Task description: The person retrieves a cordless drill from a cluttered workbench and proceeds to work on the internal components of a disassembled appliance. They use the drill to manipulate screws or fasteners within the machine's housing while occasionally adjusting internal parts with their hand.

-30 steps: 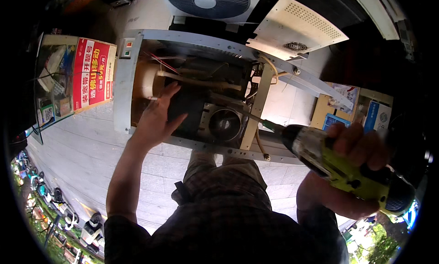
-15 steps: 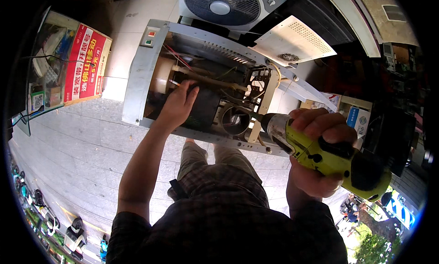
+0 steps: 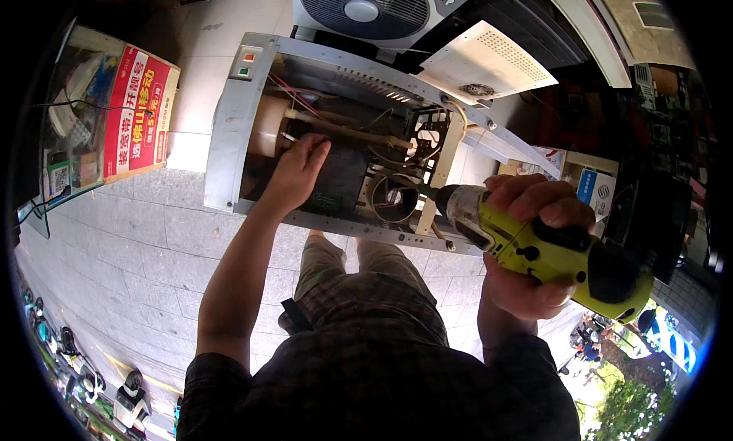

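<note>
Since a second ago, the drill (image 3: 580, 269) has moved closer to the open cabinet (image 3: 229, 155), and the left hand (image 3: 296, 177) has gone from spread fingers to narrow ones. The right hand (image 3: 523, 290) has its fingers wrapped around the drill, whose bit (image 3: 427, 190) points over the crossbar (image 3: 443, 177), near the round housing (image 3: 394, 201). The left hand is over the cabinet, near the pale cylinder (image 3: 266, 128); a white stick (image 3: 288, 137) shows beside its fingers, but I cannot tell whether they grip it.
</note>
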### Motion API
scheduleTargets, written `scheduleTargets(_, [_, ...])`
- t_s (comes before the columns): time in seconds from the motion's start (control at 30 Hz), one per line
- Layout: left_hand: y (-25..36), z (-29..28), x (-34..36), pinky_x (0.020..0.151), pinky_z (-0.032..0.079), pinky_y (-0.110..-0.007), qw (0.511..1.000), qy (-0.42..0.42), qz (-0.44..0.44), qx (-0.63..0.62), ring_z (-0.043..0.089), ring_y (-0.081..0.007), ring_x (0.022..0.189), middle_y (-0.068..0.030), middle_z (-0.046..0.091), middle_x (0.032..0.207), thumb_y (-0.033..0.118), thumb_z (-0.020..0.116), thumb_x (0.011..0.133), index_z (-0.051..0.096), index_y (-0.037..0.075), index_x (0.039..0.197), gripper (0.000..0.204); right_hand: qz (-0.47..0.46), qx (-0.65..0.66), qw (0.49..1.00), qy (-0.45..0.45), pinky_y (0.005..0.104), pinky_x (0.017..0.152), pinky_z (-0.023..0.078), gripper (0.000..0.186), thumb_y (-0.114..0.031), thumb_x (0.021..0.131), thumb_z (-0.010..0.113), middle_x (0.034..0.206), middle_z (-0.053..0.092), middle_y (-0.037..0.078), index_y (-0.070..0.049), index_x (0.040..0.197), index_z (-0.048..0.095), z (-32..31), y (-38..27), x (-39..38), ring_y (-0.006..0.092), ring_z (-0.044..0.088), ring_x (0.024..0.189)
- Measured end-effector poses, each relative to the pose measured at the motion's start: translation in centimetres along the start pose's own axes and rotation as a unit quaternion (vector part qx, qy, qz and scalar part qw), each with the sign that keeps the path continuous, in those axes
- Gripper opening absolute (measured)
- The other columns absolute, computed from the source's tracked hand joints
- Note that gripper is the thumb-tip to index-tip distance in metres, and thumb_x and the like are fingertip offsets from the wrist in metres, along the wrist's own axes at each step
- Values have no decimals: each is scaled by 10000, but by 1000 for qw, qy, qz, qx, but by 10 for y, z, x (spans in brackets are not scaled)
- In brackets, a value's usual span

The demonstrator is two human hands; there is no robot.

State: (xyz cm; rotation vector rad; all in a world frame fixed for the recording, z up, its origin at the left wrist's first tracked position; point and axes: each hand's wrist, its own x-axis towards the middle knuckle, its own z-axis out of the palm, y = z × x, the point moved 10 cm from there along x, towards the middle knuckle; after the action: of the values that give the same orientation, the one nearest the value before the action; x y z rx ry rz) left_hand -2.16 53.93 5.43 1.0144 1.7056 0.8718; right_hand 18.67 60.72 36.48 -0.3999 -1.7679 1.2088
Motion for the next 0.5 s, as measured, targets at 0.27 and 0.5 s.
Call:
scheduleTargets(0.27, [0,0,1,833,508,-377,1000,0,1,-3,673,-279,950,-181,681,1060,410,511,1068,576,14,1292,459,6,-10,1000,18,495,899,527,623,-638,920,553,1005,546,133,-73,1180,515,-5,-2,0,301,602,937])
scheduleTargets(0.5, [0,-1,1,864,511,-391,1000,12,21,13,672,-307,1002,-191,668,1114,400,523,1065,577,16,1294,451,22,-6,1000,8,512,926,503,650,-659,918,554,1023,542,135,-71,1187,500,-5,1,0,305,595,952])
